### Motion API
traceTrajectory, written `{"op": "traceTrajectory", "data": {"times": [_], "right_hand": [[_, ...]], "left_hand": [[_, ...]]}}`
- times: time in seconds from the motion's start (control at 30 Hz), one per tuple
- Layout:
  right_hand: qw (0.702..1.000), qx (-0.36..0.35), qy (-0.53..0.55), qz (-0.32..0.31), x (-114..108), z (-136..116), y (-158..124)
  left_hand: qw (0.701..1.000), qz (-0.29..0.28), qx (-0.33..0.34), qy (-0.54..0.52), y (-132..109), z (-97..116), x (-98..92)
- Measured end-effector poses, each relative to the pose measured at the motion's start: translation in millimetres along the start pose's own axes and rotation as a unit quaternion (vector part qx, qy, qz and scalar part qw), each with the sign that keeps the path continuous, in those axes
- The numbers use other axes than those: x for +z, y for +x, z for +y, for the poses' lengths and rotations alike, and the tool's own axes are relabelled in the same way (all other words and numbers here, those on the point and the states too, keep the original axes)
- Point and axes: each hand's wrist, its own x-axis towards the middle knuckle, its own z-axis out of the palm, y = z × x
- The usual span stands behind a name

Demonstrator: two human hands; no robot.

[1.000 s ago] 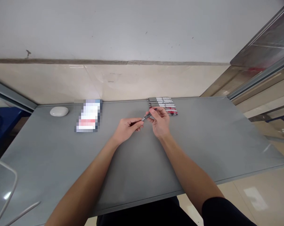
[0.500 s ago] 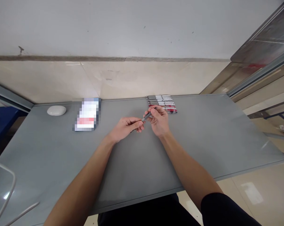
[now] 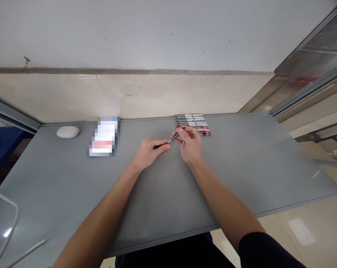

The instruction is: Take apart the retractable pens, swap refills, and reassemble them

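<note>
A dark grey pen (image 3: 175,137) is held at a slant above the table, between my two hands. My left hand (image 3: 149,152) pinches its lower, silvery tip end between thumb and fingers. The grey barrel is gripped by the fingertips of my right hand (image 3: 190,143), which cover its upper part. Just behind my right hand lies a row of several pens (image 3: 192,121), side by side, white and grey at the back and red-marked at the front. My right hand hides part of the front ones.
The grey table (image 3: 168,208) meets a tiled wall at the back. A blurred-out phone (image 3: 104,137) lies left of my hands, with a white rounded case (image 3: 67,131) beyond it. A white cable or tube (image 3: 14,219) curves in at lower left.
My left hand's fingers have shifted slightly on the tip end, and the dark bit that stuck out below them no longer shows. My right hand stays nearly in place.
</note>
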Motion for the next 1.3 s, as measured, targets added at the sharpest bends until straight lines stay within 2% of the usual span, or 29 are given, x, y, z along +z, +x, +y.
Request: {"op": "traceTrajectory", "data": {"times": [0.1, 0.27, 0.4, 0.5, 0.73, 0.93, 1.17, 1.3], "right_hand": [[1.0, -0.004, 0.005, -0.014, 0, 0, 0], [0.998, 0.024, 0.022, -0.057, -3, -2, -2], [0.996, 0.033, 0.036, -0.079, -5, -2, -2], [0.996, 0.032, 0.026, -0.077, -5, -2, -1], [0.997, 0.015, 0.022, -0.066, -4, -3, -1], [0.999, 0.021, 0.011, -0.041, -5, -3, 0], [0.999, 0.016, 0.024, -0.041, -5, -1, 1], [0.999, 0.026, 0.025, -0.036, -4, -2, 1]], "left_hand": [[1.0, -0.023, 0.0, -0.019, -1, 4, -1.7], [0.992, -0.115, 0.0, -0.05, -2, 10, -6.7], [0.988, -0.141, -0.002, -0.059, -2, 11, -8.3], [0.99, -0.127, -0.004, -0.056, -2, 9, -7.0], [0.999, -0.041, 0.012, -0.002, 0, 3, -3.0], [0.999, 0.011, 0.021, 0.034, 1, 1, 0.9], [0.997, 0.029, 0.021, 0.065, 2, -1, 3.7], [0.999, 0.002, 0.007, 0.052, 4, 0, 1.9]]}}
